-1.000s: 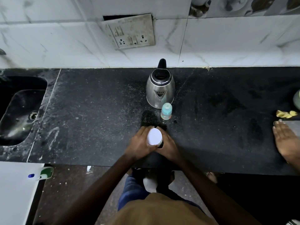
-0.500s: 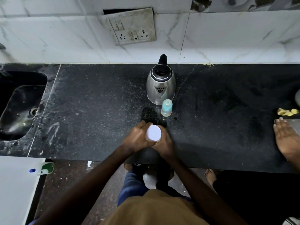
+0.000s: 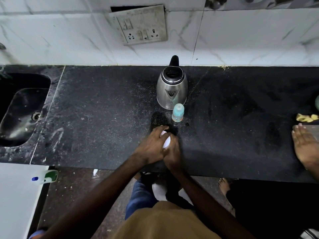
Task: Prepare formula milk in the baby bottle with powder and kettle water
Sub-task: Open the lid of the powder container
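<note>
Here your left hand (image 3: 151,145) clasps the white lid (image 3: 167,141) of the powder container while your right hand (image 3: 172,156) grips its body, near the baby bottle (image 3: 178,112) beside the kettle (image 3: 171,87); next, lift the lid clear.

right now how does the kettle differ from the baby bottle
The kettle is shiny steel with a black top and handle; the baby bottle is pale blue and see-through. The kettle is far bigger and squat; the bottle is slim. The kettle stands nearer the wall; the bottle stands just in front of it, toward the hands. Both stand upright on the black counter, untouched.
</note>
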